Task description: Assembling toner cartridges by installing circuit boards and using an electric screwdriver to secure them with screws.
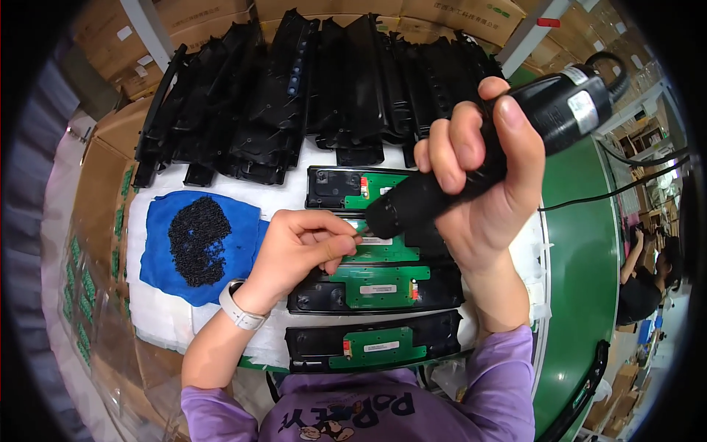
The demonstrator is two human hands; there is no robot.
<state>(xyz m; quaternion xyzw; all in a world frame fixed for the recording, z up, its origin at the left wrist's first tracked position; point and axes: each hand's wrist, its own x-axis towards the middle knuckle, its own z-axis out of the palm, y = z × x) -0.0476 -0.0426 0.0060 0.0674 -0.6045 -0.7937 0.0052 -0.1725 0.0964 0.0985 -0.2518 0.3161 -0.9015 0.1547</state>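
My right hand (490, 210) is wrapped round a black electric screwdriver (420, 197), its body slanting down to the left. At its nose, the thumb and fingertips of my left hand (305, 247) are pinched together by the bit. What they hold, if anything, is too small to make out. Beneath both hands lies a black plastic panel with a green circuit board (398, 252), partly covered by them. Two similar panels lie nearer me, one with a green board (353, 278), the nearest with another board (366, 353). One more panel (328, 188) lies beyond.
On the left, a blue cloth (162, 269) carries a heap of small black screws (197, 239). Several black plastic housings (346, 81) are stacked at the back, before cardboard boxes (199, 18). A cable (618, 193) crosses the green surface (578, 250) at right. Another person (648, 287) is far right.
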